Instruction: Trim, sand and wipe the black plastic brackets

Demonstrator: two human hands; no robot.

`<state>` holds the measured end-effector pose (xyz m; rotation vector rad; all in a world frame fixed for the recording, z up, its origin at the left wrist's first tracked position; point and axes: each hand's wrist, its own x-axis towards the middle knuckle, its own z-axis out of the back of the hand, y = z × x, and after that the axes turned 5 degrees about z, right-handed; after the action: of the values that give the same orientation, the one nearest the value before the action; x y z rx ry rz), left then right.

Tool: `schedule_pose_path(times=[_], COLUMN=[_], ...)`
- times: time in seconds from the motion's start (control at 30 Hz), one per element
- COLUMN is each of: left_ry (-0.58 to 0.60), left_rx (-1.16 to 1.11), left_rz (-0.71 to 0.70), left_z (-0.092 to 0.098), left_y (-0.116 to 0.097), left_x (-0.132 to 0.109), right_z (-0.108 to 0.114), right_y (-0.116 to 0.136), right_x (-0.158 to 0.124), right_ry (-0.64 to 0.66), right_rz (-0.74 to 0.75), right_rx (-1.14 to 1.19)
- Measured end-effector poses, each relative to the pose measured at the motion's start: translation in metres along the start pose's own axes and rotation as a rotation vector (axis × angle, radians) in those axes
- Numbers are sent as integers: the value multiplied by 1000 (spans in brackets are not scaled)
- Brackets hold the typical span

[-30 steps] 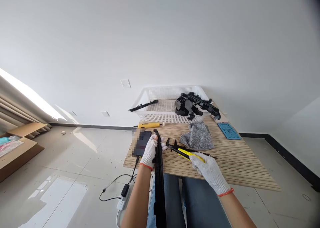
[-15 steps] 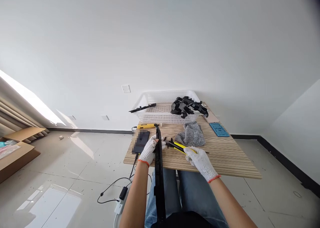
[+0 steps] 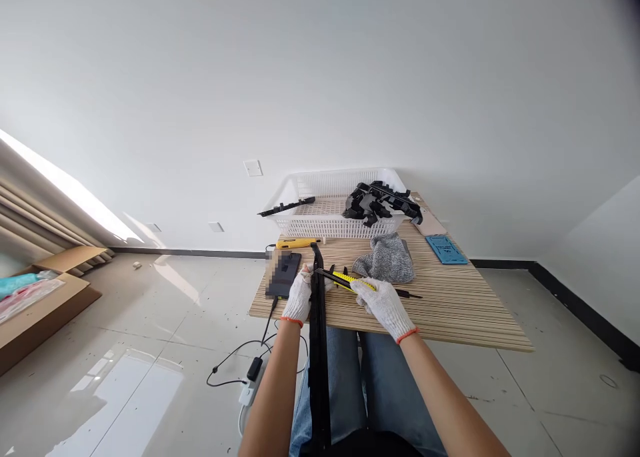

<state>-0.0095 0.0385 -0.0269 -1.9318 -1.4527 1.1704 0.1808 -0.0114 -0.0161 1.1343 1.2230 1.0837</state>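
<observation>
Both my hands wear white knit gloves with orange cuffs. My left hand (image 3: 301, 294) is closed around the upper part of a long black plastic trim strip (image 3: 318, 357), which runs from over the table down towards my lap. In my right hand (image 3: 381, 302) is a yellow and black utility knife (image 3: 345, 280). Its tip points left and reaches the strip beside my left fingers; whether it touches I cannot tell. Under and beside the knife lie dark tools, partly hidden, and a thin dark shaft (image 3: 410, 294) shows right of my right hand.
A white plastic basket (image 3: 340, 228) at the back holds black plastic parts (image 3: 383, 202) and a thin black strip (image 3: 287, 207). A grey cloth (image 3: 387, 260), a yellow corded tool (image 3: 299, 243), a dark device (image 3: 284, 275) and a blue card (image 3: 446, 249) lie on the table (image 3: 465, 317). Cables (image 3: 235, 350) trail below.
My right hand has moved left and slightly up, bringing the knife tip to the black strip. My left hand still holds the strip. The view has shifted slightly.
</observation>
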Motion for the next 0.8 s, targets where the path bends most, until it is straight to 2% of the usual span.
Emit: schedule_pose_path(times=[0.23,0.43,0.5,0.7,0.8], left_ry=[-60,111,133,46,44], left_rx=[-4,-84,-101,-93,-62], left_rz=[10,8,33,34,36], left_z=[3,-2,-4,0,2], left_y=[-1,-9,-13,-19,-19], left_x=[3,-11,-13,-9,-9], right_z=[4,5,7,10,9], right_y=[1,3,5,7,7], right_x=[-4,-8,-10,-13,-12], right_ry=[-4,-37,-36,-2,-15], right_rz=[-5,14,19,57,41], right_rx=[-93,-178,-207,-315,-327])
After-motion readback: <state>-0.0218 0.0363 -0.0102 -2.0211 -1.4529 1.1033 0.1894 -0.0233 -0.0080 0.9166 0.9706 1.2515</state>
